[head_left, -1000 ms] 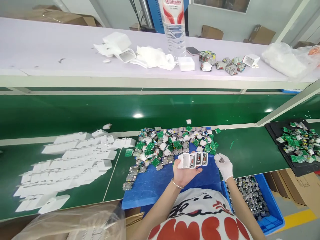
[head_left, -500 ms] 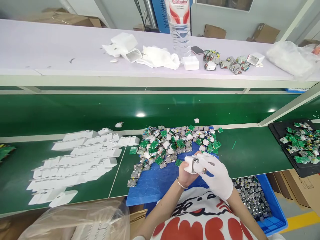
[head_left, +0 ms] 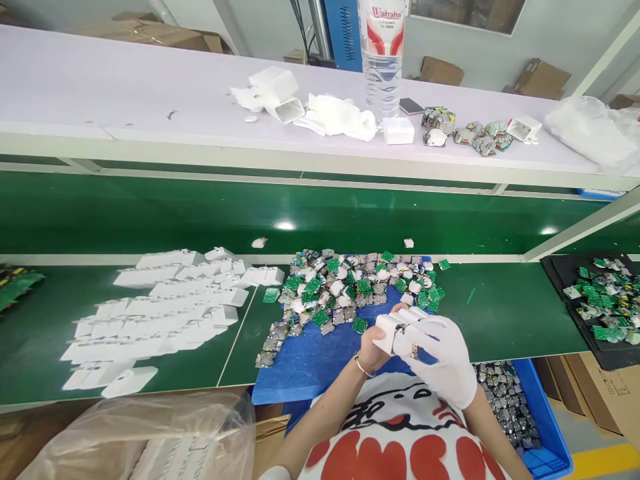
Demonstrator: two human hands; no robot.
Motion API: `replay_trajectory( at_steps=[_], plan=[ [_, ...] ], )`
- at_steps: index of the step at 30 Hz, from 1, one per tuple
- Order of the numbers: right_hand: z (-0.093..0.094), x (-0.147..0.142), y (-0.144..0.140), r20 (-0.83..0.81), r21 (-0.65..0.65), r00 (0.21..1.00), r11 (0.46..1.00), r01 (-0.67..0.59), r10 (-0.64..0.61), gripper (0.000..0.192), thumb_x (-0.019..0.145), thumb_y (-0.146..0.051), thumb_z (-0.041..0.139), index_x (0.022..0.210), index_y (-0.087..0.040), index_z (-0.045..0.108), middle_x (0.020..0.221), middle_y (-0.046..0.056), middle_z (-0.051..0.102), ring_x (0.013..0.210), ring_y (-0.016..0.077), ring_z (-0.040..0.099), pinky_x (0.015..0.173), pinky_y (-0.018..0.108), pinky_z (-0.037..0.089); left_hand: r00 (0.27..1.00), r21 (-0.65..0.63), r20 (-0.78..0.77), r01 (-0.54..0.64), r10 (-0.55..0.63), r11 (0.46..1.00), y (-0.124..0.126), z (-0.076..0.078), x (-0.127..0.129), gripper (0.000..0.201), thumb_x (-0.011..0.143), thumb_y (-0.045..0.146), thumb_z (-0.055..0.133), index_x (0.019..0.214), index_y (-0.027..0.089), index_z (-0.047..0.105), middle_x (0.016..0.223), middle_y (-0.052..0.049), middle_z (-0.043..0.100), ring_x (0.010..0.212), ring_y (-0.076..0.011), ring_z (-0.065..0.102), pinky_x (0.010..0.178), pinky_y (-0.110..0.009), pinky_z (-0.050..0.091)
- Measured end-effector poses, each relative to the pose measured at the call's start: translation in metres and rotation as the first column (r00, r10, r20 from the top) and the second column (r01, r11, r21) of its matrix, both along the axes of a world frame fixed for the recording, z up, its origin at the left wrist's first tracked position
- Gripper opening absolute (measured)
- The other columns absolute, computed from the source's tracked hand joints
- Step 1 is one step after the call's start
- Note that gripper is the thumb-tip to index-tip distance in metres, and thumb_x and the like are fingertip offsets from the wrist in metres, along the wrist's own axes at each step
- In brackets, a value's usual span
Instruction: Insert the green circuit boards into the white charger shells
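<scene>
Bare left hand [head_left: 373,347] clamped around white housings [head_left: 387,331], held above blue tray [head_left: 310,363]. Gloved right hand [head_left: 440,350] closed over same housings, fingers [head_left: 417,319] pressing at open ends. Blue bin [head_left: 543,427] of dark parts low right. Beyond: heap of green circuit boards [head_left: 350,287] on tray, white casings [head_left: 165,313] on bench [head_left: 500,307] left. Farther: water bottle [head_left: 383,60] on shelf [head_left: 125,100].

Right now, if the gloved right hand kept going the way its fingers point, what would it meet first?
The right hand points left, its fingers already against the white casings in the bare left hand. Those come first; depth is hard to judge.
</scene>
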State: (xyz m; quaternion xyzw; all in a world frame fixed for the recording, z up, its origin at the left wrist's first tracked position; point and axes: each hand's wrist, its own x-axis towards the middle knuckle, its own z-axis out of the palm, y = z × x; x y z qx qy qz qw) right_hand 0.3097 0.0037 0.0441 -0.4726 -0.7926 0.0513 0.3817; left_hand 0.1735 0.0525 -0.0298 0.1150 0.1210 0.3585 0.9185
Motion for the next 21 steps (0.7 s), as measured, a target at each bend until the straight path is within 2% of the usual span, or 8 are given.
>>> replay_trajectory(
  at_steps=[3, 8, 11, 14, 16, 19, 21],
  plan=[
    [-0.001, 0.000, 0.000, 0.009, -0.013, 1.000, 1.000, -0.022, 0.022, 0.015, 0.083, -0.019, 0.057, 0.097, -0.024, 0.060, 0.092, 0.005, 0.066, 0.089, 0.0191, 0.061, 0.078, 0.035, 0.048, 1.000, 0.016, -0.008, 0.004, -0.004, 1.000, 0.000, 0.000, 0.001, 0.069, 0.046, 0.023, 0.056, 0.114, 0.012, 0.051, 0.098, -0.012, 0.065, 0.079, -0.0278, 0.064, 0.057, -0.031, 0.047],
    [-0.001, 0.000, -0.004, 0.105, -0.075, 0.993, 0.995, 0.060, -0.052, 0.030, 0.084, -0.023, 0.057, 0.114, -0.026, 0.059, 0.102, 0.005, 0.066, 0.101, 0.0233, 0.057, 0.085, 0.039, 0.044, 1.000, 0.041, -0.014, -0.005, 0.006, 0.999, 0.001, 0.000, 0.002, 0.065, 0.049, 0.023, 0.056, 0.113, 0.012, 0.052, 0.087, -0.009, 0.065, 0.063, -0.0218, 0.061, 0.048, -0.028, 0.045],
    [0.004, 0.000, -0.004, 0.146, -0.088, 0.987, 0.993, 0.075, -0.062, 0.031, 0.086, -0.023, 0.056, 0.116, -0.028, 0.059, 0.102, 0.005, 0.067, 0.104, 0.0235, 0.055, 0.086, 0.038, 0.043, 1.000, 0.049, -0.020, 0.000, 0.001, 0.999, 0.002, -0.002, 0.002, 0.062, 0.050, 0.022, 0.057, 0.111, 0.011, 0.053, 0.085, -0.008, 0.065, 0.060, -0.0204, 0.060, 0.048, -0.028, 0.045],
    [0.008, 0.001, -0.001, 0.167, -0.100, 0.985, 0.993, 0.064, -0.046, 0.034, 0.086, -0.023, 0.056, 0.119, -0.029, 0.058, 0.105, 0.004, 0.066, 0.098, 0.0223, 0.057, 0.082, 0.036, 0.042, 1.000, 0.036, -0.020, 0.005, -0.004, 0.999, 0.002, -0.005, 0.003, 0.061, 0.050, 0.022, 0.058, 0.110, 0.012, 0.054, 0.088, -0.008, 0.066, 0.062, -0.0200, 0.061, 0.047, -0.025, 0.043],
    [0.008, 0.003, 0.000, 0.184, -0.120, 0.982, 0.991, 0.055, -0.032, 0.032, 0.085, -0.022, 0.057, 0.116, -0.029, 0.061, 0.100, 0.004, 0.067, 0.089, 0.0211, 0.058, 0.077, 0.035, 0.042, 1.000, 0.018, -0.014, 0.015, -0.014, 1.000, 0.001, -0.007, 0.005, 0.060, 0.050, 0.023, 0.059, 0.109, 0.012, 0.055, 0.086, -0.008, 0.066, 0.063, -0.0197, 0.061, 0.048, -0.025, 0.042],
    [0.006, 0.008, 0.003, 0.140, -0.235, 0.990, 0.971, 0.047, -0.014, 0.026, 0.079, -0.025, 0.063, 0.105, -0.029, 0.066, 0.094, 0.003, 0.068, 0.086, 0.0210, 0.059, 0.078, 0.036, 0.043, 0.999, -0.023, 0.004, 0.032, -0.032, 0.999, -0.003, -0.010, 0.009, 0.052, 0.051, 0.025, 0.060, 0.102, 0.011, 0.059, 0.086, -0.008, 0.067, 0.070, -0.0214, 0.062, 0.057, -0.027, 0.045],
    [0.004, 0.015, 0.007, 0.019, -0.383, 0.999, 0.922, 0.053, -0.049, 0.036, 0.074, -0.033, 0.069, 0.109, -0.027, 0.065, 0.106, 0.005, 0.065, 0.099, 0.0243, 0.057, 0.087, 0.040, 0.043, 0.997, -0.061, 0.022, 0.070, -0.069, 0.996, -0.006, -0.011, 0.012, 0.047, 0.054, 0.029, 0.060, 0.099, 0.012, 0.060, 0.087, -0.008, 0.067, 0.075, -0.0226, 0.062, 0.063, -0.030, 0.045]
  ],
)
